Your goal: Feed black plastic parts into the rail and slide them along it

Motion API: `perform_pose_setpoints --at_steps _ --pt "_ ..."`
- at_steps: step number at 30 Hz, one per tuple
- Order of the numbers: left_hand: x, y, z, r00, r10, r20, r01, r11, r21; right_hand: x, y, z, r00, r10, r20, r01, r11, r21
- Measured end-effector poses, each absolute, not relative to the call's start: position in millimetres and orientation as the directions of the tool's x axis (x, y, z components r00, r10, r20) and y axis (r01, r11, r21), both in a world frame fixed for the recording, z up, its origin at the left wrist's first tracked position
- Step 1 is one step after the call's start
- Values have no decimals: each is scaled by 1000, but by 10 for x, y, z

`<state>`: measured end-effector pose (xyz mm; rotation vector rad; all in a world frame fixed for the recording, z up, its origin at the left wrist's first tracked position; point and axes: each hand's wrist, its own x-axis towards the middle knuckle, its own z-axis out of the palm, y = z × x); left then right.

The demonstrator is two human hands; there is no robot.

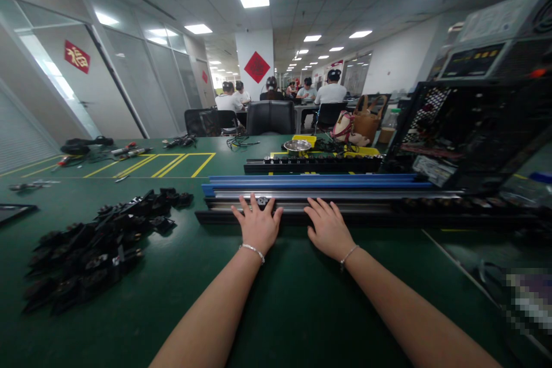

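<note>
My left hand (260, 225) lies with its fingers spread over the near black rail (366, 219), a long channel with a shiny metal inside. A small black part with a metal piece (263, 201) shows in the channel between its fingertips. Farther right, my right hand (328, 227) rests its stretched fingers on the same rail. Neither hand is closed round anything. Several small black parts (431, 204) sit in a row along the rail's right portion. Directly behind lies a blue rail (314, 180) with a silver strip alongside.
A heap of small black parts (95, 247) covers the left of the green table (302, 310). Behind the rails are another black rail (310, 165) and a metal bowl (297, 145). An open computer case (448, 126) stands at right. Tools (129, 151) lie far left; people sit beyond.
</note>
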<state>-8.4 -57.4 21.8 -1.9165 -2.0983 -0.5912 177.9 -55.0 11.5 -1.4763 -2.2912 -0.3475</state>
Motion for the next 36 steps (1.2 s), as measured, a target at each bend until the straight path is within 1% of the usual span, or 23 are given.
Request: perform_pose_setpoints --at_steps 9,22,36 --pt "-150 -549 258 -154 888 434 983 95 155 1786 -548 119 -371 813 449 908 418 -7" --pt "-249 -517 245 -180 879 442 981 127 146 1782 -551 120 -368 816 445 909 416 -12" --pt "-333 -503 266 -194 876 442 977 133 164 1792 -551 120 -369 818 442 908 420 -19"
